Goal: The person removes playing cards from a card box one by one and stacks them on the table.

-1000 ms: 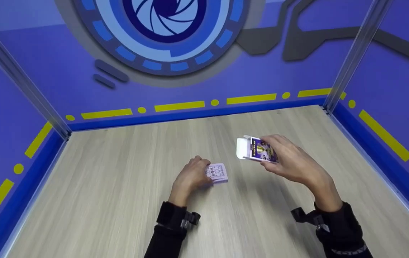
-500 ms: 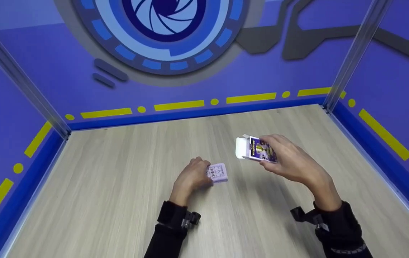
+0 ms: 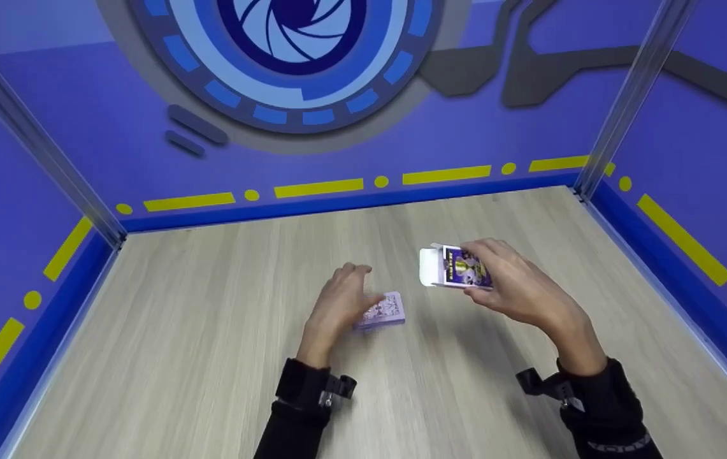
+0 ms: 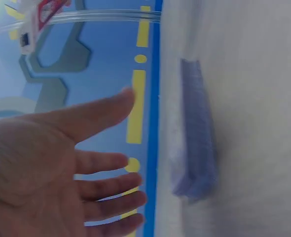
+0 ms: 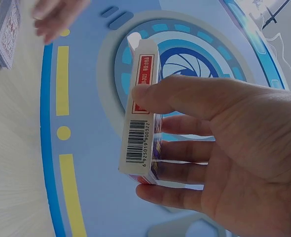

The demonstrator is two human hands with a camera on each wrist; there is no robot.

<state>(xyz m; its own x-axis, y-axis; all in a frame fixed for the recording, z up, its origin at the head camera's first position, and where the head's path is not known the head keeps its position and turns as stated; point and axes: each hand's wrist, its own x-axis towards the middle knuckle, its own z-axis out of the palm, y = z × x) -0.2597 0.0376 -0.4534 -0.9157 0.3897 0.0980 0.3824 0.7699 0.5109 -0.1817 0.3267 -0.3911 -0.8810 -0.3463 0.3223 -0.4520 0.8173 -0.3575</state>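
A deck of playing cards (image 3: 385, 310) with patterned backs lies stacked on the wooden table. Just above its left end is my left hand (image 3: 341, 299), thumb and fingers spread apart. The left wrist view shows that hand (image 4: 61, 168) with straight fingers and a bare palm, the deck (image 4: 197, 133) apart from it. My right hand (image 3: 516, 280) holds a card box (image 3: 467, 268) in the air, its white end flap open toward the left. In the right wrist view, the thumb presses the box's barcode side (image 5: 140, 118) while the fingers lie behind it.
The light wooden table (image 3: 210, 344) is bordered by blue-purple panels (image 3: 312, 172) at the back and both sides. Metal corner posts (image 3: 624, 102) stand at the back corners. Black wrist bands with cameras (image 3: 599, 395) sit on both forearms.
My left hand has let go of the deck and lifted slightly, its thumb and fingers spreading. The deck stays on the table. My right hand and the card box have hardly moved.
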